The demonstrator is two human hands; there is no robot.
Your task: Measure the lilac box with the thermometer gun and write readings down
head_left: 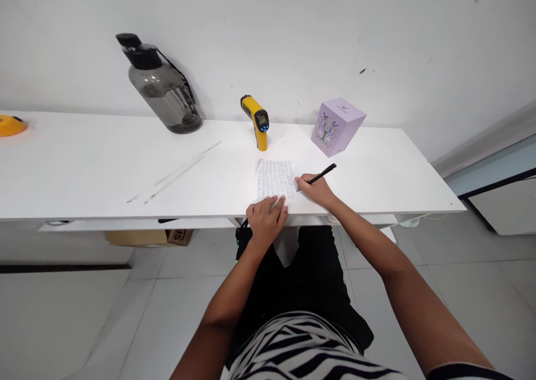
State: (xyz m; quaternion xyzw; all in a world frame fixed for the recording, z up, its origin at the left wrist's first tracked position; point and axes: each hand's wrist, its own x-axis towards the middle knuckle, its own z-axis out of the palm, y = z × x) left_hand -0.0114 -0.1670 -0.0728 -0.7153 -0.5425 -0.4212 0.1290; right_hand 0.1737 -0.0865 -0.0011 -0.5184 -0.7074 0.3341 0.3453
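Observation:
A small sheet of paper covered in rows of dark marks lies near the front edge of the white table. My left hand rests on its lower edge, fingers stretched out and holding nothing. In my right hand is a black pen, gripped between thumb and fingers. The pen slants up to the right, its tip at the right edge of the paper; whether it touches the sheet I cannot tell.
Along the wall stand a grey bottle with a black lid, a yellow infrared thermometer and a lilac box. An orange-yellow object is cut off at the left. The white table has dark streaks; a cardboard box sits below.

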